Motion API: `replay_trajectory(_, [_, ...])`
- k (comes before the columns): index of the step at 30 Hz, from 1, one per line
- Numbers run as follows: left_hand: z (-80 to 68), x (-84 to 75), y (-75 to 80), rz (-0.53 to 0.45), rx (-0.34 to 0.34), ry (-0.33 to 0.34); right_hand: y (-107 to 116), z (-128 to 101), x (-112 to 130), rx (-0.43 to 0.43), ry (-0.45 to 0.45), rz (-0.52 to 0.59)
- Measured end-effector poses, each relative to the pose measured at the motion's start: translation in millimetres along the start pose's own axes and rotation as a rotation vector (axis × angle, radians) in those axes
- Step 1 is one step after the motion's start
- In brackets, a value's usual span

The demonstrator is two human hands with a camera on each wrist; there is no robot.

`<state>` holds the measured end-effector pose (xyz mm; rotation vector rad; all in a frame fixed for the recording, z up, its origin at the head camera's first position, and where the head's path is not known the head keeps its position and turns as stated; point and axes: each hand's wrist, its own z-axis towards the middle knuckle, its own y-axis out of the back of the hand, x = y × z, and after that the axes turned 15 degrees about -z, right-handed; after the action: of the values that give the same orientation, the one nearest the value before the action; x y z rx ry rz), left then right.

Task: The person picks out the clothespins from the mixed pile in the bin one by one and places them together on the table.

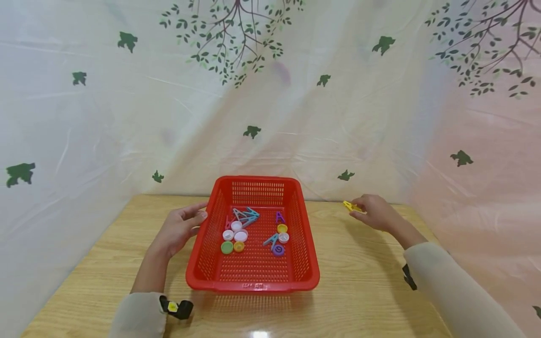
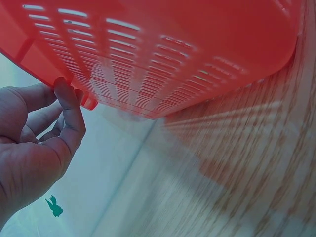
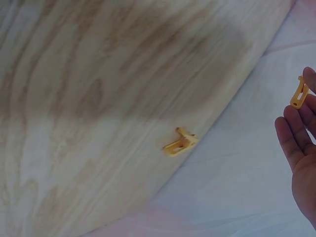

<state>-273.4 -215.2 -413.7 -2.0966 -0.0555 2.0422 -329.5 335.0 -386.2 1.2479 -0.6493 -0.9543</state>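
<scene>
A red plastic basket [image 1: 253,286] stands on the wooden table, with small clips and caps inside. My left hand [image 1: 179,228] is at its left side, fingertips touching the outside of the rim. Off to the right of the basket, my right hand [image 1: 375,213] pinches a yellow clothespin [image 3: 298,95] between thumb and fingers. Another yellow clothespin [image 3: 180,143] lies near the table's far edge in the right wrist view.
Inside the basket lie several blue clothespins [image 1: 250,220], a purple one [image 1: 280,217], a green cap [image 1: 227,247] and several white, yellow and purple caps. A leaf-patterned curtain [image 1: 291,155] hangs behind the wooden table [image 1: 346,281].
</scene>
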Motion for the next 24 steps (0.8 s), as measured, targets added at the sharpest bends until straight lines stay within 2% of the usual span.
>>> replay_trajectory(5, [-0.1, 0.0, -1.2, -0.004, 0.004, -0.004, -8.2, -8.6, -6.8, 0.043, -0.056, 0.004])
replay_trajectory(13, [-1.1, 0.0, -0.8, 0.007, 0.005, -0.008, -24.0, -19.3, -18.2, 0.045, -0.101, 0.03])
replay_trajectory(24, [0.7, 0.4, 0.6, 0.002, 0.014, -0.011, -35.1, -30.0, -28.1, 0.159, -0.192, 0.031])
